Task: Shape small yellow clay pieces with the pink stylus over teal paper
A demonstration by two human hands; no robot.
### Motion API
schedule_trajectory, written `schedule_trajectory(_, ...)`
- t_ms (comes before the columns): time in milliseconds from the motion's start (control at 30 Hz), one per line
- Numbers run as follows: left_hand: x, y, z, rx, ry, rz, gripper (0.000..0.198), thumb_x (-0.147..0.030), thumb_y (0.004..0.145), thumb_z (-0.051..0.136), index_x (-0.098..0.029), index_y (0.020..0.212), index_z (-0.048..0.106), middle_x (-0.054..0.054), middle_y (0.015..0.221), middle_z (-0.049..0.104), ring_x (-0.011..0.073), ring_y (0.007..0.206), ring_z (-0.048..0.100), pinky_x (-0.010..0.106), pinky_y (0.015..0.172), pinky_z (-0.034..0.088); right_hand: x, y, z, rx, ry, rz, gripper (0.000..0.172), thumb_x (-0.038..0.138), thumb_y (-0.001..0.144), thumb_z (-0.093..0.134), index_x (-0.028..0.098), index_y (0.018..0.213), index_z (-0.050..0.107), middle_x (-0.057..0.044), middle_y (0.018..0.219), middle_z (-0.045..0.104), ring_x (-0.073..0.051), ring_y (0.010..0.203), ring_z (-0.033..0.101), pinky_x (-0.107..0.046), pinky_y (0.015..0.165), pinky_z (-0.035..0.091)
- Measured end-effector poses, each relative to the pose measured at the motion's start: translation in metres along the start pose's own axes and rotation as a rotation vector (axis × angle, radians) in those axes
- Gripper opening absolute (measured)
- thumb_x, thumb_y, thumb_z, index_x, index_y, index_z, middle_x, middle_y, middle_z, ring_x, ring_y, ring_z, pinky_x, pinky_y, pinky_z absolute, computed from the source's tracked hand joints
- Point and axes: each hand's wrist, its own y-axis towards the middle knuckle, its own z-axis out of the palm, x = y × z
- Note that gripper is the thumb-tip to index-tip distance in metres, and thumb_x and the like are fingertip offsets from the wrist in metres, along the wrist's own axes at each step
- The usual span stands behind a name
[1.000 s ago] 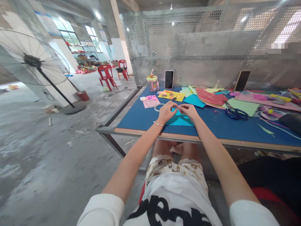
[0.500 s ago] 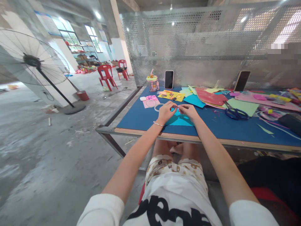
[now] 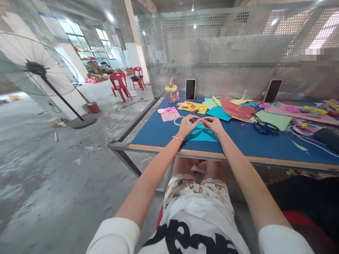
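Observation:
My left hand (image 3: 188,125) and my right hand (image 3: 212,124) meet fingertip to fingertip above a bright blue sheet (image 3: 202,135). The fingers of both hands are closed in a pinch, and what lies between them is too small to make out. Beside my left hand is a white ring (image 3: 177,121), partly hidden by it. Farther left, a pink sheet (image 3: 169,116) bears small pink pieces and a clear ring. Behind the hands lies a yellow sheet (image 3: 202,108) with small orange and brown pieces.
On the blue tabletop (image 3: 148,132) stand a lidded cup (image 3: 172,95) and a phone (image 3: 190,89). To the right are dark-handled scissors (image 3: 267,129), coloured sheets and a black pouch (image 3: 328,137). A perforated metal panel (image 3: 225,53) rises behind. A large fan (image 3: 36,67) stands left.
The fingers of both hands have shifted slightly where they meet. Everything else looks the same.

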Motion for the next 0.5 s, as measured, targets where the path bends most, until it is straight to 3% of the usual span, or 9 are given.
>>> schedule_trajectory(500,0.0057,0.0021,0.0006,0.002,-0.106,-0.09,0.02,-0.035,0.077,0.067,-0.016,0.079,0.073,0.005,0.076,0.071,0.0128,0.066,0.061,0.025,0.064,0.049,0.0036,-0.0027,0.001,-0.022,-0.023,-0.017,0.047,0.057,0.058,0.074,0.016,0.082,0.071,-0.005,0.069,0.068,-0.014,0.064,0.06,-0.027,0.061,0.051)
